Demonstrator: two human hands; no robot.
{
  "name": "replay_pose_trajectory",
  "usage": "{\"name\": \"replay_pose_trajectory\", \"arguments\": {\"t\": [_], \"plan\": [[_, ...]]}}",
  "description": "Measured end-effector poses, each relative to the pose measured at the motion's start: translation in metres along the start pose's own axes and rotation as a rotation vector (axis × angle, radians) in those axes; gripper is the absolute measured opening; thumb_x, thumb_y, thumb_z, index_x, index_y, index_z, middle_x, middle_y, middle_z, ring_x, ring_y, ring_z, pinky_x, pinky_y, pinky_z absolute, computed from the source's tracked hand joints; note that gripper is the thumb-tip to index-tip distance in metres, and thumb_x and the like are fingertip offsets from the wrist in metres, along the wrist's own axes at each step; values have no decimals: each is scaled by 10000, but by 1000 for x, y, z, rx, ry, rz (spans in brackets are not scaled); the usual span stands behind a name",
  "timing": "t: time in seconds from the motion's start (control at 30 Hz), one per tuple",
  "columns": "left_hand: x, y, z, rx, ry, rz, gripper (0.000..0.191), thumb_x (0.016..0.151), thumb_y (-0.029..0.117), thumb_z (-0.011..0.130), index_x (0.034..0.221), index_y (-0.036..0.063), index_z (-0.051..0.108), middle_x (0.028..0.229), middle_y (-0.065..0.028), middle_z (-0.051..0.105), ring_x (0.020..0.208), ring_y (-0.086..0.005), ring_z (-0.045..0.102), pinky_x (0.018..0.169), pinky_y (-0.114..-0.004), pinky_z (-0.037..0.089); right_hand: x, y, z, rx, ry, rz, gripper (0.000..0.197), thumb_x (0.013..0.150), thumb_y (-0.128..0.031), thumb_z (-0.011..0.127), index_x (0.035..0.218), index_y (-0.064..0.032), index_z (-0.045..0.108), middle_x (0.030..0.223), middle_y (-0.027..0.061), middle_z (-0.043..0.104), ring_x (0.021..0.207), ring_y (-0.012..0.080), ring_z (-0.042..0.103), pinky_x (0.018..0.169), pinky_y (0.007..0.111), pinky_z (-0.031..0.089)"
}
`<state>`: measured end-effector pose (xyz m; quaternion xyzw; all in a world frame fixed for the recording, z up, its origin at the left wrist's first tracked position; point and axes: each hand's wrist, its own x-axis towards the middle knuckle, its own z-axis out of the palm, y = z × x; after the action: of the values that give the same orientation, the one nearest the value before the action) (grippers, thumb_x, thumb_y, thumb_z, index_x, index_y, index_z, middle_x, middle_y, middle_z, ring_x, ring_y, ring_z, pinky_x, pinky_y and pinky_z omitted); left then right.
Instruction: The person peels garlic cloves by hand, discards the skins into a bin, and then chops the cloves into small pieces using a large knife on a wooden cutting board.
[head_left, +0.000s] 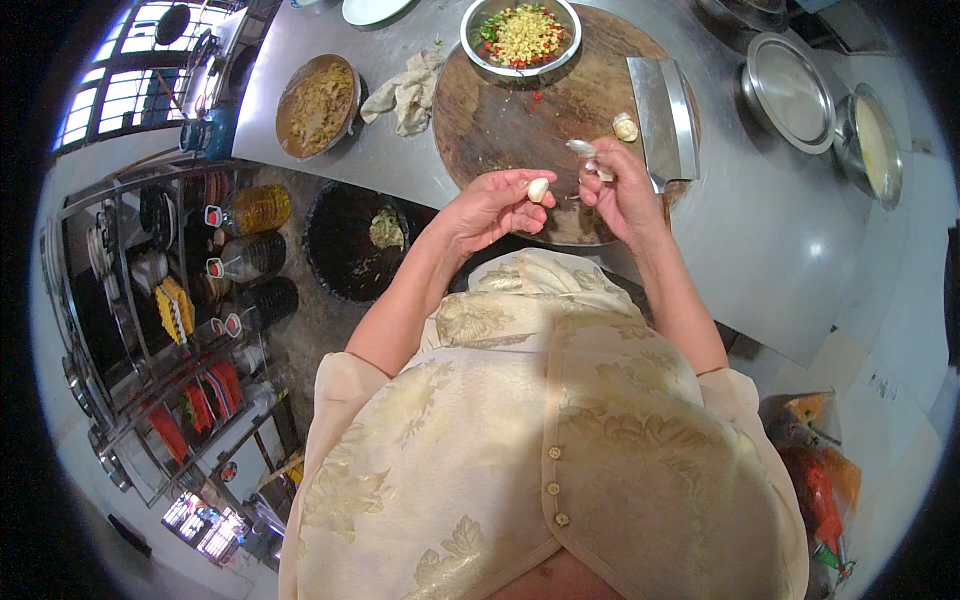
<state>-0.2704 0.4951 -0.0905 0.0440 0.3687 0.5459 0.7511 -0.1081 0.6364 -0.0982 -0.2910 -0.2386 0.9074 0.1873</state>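
Observation:
Between the thumb and fingers of my left hand (499, 206) is a pale, smooth garlic clove (538, 190). My right hand (621, 184) pinches papery white garlic skin (582, 148). Both hands are above the near part of a round wooden chopping board (495, 127). Just past my right hand, a piece of garlic (625, 127) lies on the board beside a broad-bladed cleaver (654, 112). At the board's far edge stands a steel bowl (466, 41) of chopped garlic (523, 36) with red and green chilli pieces.
A crumpled cloth (409, 94) and a bowl of brownish food (319, 105) lie left on the steel table (757, 247). Steel basins (791, 94) stand right. Below the table's left edge is a black bin (352, 255), near oil bottles (259, 210) and a metal rack (124, 277).

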Motion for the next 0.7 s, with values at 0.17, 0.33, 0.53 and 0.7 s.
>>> {"name": "replay_pose_trajectory", "arguments": {"t": [0.17,0.33,0.53,0.7], "plan": [[1,1,1,-29,27,29,359,946,153,500,1249,-30,435,1040,-163,604,790,-176,660,680,-281,583,0,-20,-15,-48,8,-90,152,824,-95,454,882,0,557,907,140,620,644,155,532,520,274,459],[6,3,8,-13,75,64,323,945,157,504,1214,-14,453,1042,-180,605,792,-191,669,660,-284,592,-4,-23,-22,-151,-71,-109,108,843,-91,443,876,-19,517,868,151,627,630,163,561,503,278,498],[11,3,10,-27,146,42,258,931,176,543,1136,31,481,981,-143,630,779,-194,665,666,-293,579,-2,-10,-12,-54,-105,61,54,871,-57,460,853,-38,507,707,42,529,534,90,463,409,215,373],[13,4,15,-15,192,64,216,941,197,526,1070,25,519,974,-141,641,781,-184,668,666,-275,577,-1,3,-1,-250,-67,112,81,865,-62,572,938,-30,556,733,6,562,535,37,414,389,183,256]]}}
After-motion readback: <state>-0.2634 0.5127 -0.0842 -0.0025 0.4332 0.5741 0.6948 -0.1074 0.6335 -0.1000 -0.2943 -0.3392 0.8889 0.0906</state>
